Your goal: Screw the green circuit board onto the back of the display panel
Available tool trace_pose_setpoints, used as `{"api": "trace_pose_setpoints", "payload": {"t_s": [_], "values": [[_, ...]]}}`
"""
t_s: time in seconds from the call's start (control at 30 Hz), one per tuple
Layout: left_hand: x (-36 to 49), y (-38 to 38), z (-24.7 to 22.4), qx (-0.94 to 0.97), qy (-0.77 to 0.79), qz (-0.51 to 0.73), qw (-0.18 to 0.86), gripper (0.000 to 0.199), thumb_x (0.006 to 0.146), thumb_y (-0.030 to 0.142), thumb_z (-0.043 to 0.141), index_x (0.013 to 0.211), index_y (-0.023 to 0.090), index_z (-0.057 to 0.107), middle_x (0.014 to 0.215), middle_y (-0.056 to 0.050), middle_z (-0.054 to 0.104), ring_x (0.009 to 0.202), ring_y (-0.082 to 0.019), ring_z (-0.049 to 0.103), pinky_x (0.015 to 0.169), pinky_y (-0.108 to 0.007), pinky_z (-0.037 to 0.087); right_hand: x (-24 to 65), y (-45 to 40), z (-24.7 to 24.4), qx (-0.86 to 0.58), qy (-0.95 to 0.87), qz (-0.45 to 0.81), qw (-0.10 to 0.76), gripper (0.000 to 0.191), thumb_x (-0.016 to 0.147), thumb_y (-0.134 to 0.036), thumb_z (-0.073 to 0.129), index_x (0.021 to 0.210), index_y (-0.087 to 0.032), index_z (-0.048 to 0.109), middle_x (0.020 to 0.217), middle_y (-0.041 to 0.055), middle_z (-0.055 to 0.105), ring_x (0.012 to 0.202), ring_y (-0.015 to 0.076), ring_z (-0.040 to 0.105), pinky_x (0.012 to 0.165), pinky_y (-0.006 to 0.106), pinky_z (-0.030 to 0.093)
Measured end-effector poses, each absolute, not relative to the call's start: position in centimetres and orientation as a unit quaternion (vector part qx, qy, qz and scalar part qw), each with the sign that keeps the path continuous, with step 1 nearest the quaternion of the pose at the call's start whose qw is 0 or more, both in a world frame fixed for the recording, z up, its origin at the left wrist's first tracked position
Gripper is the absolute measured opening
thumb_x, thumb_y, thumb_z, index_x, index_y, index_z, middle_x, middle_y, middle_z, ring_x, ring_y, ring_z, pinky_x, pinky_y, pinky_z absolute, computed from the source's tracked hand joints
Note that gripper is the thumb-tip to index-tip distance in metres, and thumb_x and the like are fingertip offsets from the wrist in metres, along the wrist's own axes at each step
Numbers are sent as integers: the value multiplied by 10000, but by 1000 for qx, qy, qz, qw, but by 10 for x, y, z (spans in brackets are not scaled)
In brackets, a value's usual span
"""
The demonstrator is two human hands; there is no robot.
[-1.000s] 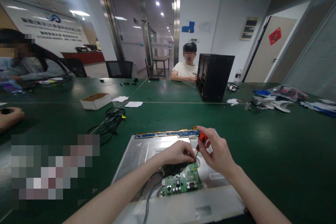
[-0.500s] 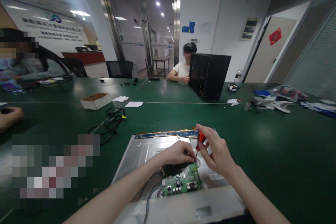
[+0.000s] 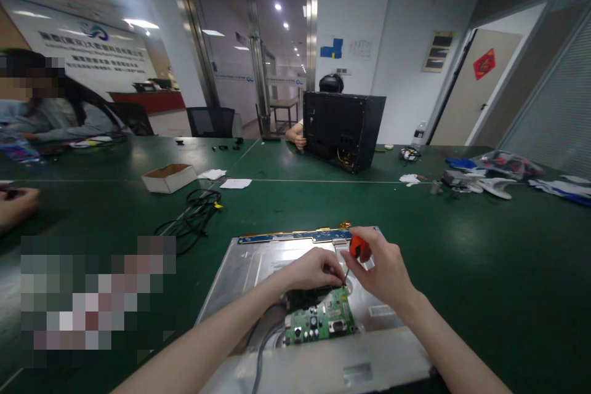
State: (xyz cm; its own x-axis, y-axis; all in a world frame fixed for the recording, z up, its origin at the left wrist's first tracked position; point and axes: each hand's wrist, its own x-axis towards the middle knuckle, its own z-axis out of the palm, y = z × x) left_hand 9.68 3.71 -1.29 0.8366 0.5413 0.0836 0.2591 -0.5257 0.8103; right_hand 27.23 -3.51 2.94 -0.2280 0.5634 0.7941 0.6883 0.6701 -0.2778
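A silver metal panel (image 3: 258, 265) lies flat before me, with a blue strip board (image 3: 286, 237) along its far edge. On the panel sits a green circuit board (image 3: 318, 320), and a grey cable (image 3: 260, 357) runs beside it. My right hand (image 3: 385, 265) grips a small red and black screwdriver (image 3: 358, 246), its tip down at the board's far corner. Closed at that same corner, my left hand (image 3: 316, 269) has its fingertips pinched beside the screwdriver tip; what they hold is too small to make out.
Black cables (image 3: 191, 215) and an open white box (image 3: 169, 178) lie to the left. Across the green table (image 3: 277, 197), a person holds a black computer case (image 3: 341, 129). Another person's hand (image 3: 21, 200) is at the left edge. Plastic bags (image 3: 505, 163) lie far right.
My right hand has shifted its grip on the screwdriver, which leans more to the right. The black case across the table has turned and moved left, hiding more of the person behind it.
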Motion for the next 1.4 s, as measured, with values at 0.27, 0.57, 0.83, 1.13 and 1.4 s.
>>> {"api": "trace_pose_setpoints", "payload": {"t_s": [0.27,0.57,0.83,1.13,1.4], "values": [[97,36,-12,859,228,165,426,119,729,115,692,813,163,762,759,-9,687,711,-151,600,659,-205,430,272,-37,34,-414,-790,-57,449,415,884,-254,531,1275,-166,425,775,21,628,556,122,567,497,230,439],[98,36,-12,858,234,161,427,104,722,135,708,802,175,760,708,11,668,675,-141,581,632,-200,416,272,-38,33,-391,-798,-37,456,473,897,-207,472,1359,-179,378,905,67,654,647,140,608,558,250,493],[97,35,-11,855,236,166,430,65,734,172,712,781,176,757,716,7,670,687,-142,589,644,-202,425,272,-37,32,-393,-786,-67,472,357,879,-222,537,1225,-196,453,806,18,598,555,101,532,493,208,432],[98,35,-10,856,235,168,430,99,713,121,703,778,173,756,703,11,661,670,-136,578,622,-197,416,273,-38,35,-400,-797,-53,449,418,883,-220,506,1292,-183,427,838,37,618,621,129,568,535,240,453],[98,35,-10,854,237,163,432,109,731,151,694,809,183,763,701,14,673,662,-137,575,626,-201,418,272,-39,35,-389,-798,-31,459,452,879,-201,471,1325,-185,396,882,53,613,661,140,578,558,253,482]]}}
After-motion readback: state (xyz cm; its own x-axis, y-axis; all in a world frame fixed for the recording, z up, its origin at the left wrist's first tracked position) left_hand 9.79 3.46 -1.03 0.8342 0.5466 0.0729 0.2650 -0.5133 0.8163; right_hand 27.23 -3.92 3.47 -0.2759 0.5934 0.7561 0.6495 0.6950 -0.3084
